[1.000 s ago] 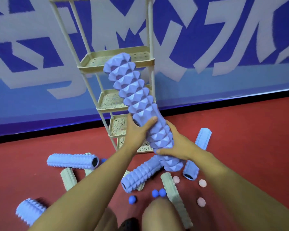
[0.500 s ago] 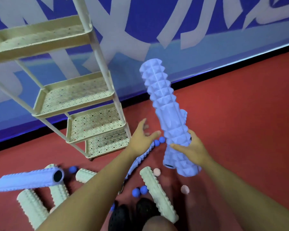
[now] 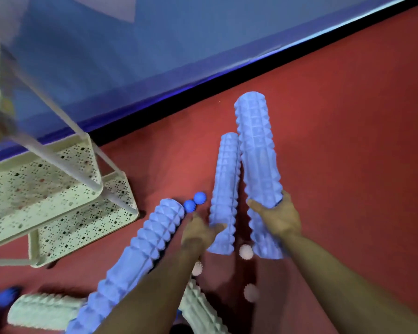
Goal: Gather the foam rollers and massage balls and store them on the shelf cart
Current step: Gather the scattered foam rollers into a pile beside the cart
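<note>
My right hand (image 3: pixel 276 216) grips a long blue spiked foam roller (image 3: pixel 258 153) near its lower end, holding it upright above the red floor. My left hand (image 3: pixel 199 231) wraps around the lower part of a second, thinner blue roller (image 3: pixel 225 186) right beside it. A third blue roller (image 3: pixel 140 256) lies diagonally on the floor under my left forearm. Two blue massage balls (image 3: pixel 194 201) sit by its far end. Pale pink spiked balls (image 3: pixel 246 251) lie between my arms. The cream shelf cart (image 3: pixel 87 208) stands at the left, its perforated trays bare.
Cream foam rollers (image 3: pixel 41 312) lie on the floor at the bottom left and beneath my left arm. A blue wall with a black base strip runs diagonally behind. Red floor stretches out to the right.
My left hand, open half a second ago, has closed on a second blue roller from the floor. My right hand has lowered its roller. The view has swung down and right.
</note>
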A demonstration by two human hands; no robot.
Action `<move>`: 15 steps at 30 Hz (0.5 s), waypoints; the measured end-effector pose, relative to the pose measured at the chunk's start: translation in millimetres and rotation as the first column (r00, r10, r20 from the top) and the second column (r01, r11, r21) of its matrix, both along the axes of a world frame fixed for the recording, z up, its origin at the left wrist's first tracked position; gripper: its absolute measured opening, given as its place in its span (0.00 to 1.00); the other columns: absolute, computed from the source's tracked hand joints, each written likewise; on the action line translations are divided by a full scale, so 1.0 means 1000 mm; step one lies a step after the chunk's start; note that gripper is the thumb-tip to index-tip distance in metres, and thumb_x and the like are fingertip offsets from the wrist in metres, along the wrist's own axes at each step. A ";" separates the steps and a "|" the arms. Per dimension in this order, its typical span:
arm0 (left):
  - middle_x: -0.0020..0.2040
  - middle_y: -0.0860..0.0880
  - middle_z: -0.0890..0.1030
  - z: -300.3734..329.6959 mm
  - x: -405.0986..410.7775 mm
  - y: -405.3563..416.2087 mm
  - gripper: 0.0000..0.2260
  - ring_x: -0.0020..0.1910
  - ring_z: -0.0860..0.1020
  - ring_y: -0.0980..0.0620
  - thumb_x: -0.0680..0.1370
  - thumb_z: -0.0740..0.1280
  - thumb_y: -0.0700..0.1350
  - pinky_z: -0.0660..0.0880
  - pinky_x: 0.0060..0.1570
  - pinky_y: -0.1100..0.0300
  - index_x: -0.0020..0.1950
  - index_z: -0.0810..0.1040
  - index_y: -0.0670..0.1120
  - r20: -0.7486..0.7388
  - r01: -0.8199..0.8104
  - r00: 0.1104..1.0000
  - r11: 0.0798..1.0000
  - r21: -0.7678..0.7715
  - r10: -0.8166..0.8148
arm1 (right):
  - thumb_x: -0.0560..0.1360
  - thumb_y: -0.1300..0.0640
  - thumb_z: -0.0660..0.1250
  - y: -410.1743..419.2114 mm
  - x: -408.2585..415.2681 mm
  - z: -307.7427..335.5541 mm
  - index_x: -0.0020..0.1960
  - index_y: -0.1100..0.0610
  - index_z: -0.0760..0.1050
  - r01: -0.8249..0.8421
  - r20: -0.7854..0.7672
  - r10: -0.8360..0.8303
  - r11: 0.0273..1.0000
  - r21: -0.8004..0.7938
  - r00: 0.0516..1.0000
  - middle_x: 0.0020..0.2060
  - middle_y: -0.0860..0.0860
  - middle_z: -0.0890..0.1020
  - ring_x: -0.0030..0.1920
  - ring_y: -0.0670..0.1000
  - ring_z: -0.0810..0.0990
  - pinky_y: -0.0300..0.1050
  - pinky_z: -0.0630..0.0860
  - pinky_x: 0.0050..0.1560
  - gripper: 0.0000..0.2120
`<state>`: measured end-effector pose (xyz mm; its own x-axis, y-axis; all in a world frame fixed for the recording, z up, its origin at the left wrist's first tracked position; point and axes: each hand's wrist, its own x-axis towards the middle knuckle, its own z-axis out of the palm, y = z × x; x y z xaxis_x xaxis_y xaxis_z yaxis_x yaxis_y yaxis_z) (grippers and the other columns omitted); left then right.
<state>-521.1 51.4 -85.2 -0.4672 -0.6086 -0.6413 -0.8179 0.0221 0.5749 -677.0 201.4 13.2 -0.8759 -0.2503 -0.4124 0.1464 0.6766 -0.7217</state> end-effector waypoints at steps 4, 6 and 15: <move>0.65 0.45 0.79 -0.014 -0.025 0.007 0.54 0.65 0.78 0.43 0.58 0.75 0.73 0.73 0.63 0.53 0.72 0.66 0.40 0.082 0.069 0.994 0.996 0.051 -0.073 | 0.62 0.34 0.78 -0.010 -0.014 -0.021 0.66 0.47 0.70 -0.025 -0.058 0.031 0.994 0.106 0.998 0.54 0.48 0.83 0.54 0.55 0.82 0.48 0.77 0.53 0.38; 0.67 0.46 0.77 -0.023 -0.030 0.015 0.59 0.65 0.78 0.44 0.52 0.72 0.76 0.74 0.65 0.50 0.73 0.66 0.41 0.100 0.098 0.990 0.993 0.058 -0.103 | 0.62 0.32 0.77 -0.014 -0.022 -0.029 0.68 0.48 0.69 -0.026 -0.065 0.037 0.987 0.161 0.997 0.57 0.51 0.83 0.57 0.58 0.82 0.51 0.78 0.57 0.41; 0.58 0.47 0.83 -0.030 -0.045 0.014 0.47 0.54 0.83 0.46 0.53 0.73 0.73 0.81 0.53 0.52 0.63 0.76 0.44 0.026 -0.186 0.983 0.978 0.093 0.184 | 0.63 0.32 0.75 -0.030 -0.041 -0.052 0.71 0.47 0.65 -0.053 -0.075 0.071 0.974 0.222 0.995 0.58 0.48 0.81 0.55 0.56 0.81 0.54 0.79 0.55 0.42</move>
